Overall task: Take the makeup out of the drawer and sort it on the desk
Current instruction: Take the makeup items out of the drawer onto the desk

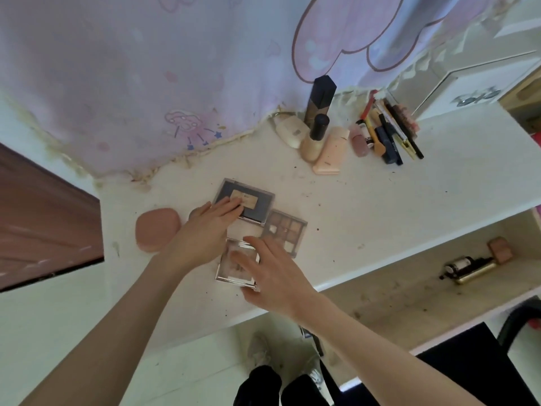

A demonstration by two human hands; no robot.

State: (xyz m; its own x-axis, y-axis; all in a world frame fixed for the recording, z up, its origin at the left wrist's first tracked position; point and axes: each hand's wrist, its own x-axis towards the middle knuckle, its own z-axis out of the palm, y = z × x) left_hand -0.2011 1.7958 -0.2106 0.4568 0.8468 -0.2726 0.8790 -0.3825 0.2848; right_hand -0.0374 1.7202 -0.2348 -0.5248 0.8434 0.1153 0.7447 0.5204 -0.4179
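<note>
- A white desk runs across the view, seen from above; its front edge slants from lower left up to the right, and a pale curtain hangs along its back edge.
- At far left a dark reddish panel cuts in beside the desk's left end.
- A rounded pink case lies flat near the desk's left end, just left of the left hand.
- The left arm reaches in from the lower left; that hand lies palm down, its straight fingers together and resting on the near corner of a dark blue palette.
- Just right of it, touching its corner, lies a square eyeshadow palette.
- The right arm comes in from the lower right; the right hand covers a clear square compact near the front edge, fingers spread over its lid and thumb at its near edge.
- Bare desk surface stretches to the right of the palettes.
- At the back stand bottles and tubes, with a bundle of pencils and pens lying to their right.
- At right, below the desk edge, the drawer stands open, holding a gold-and-black bottle and a small pink block.
</note>
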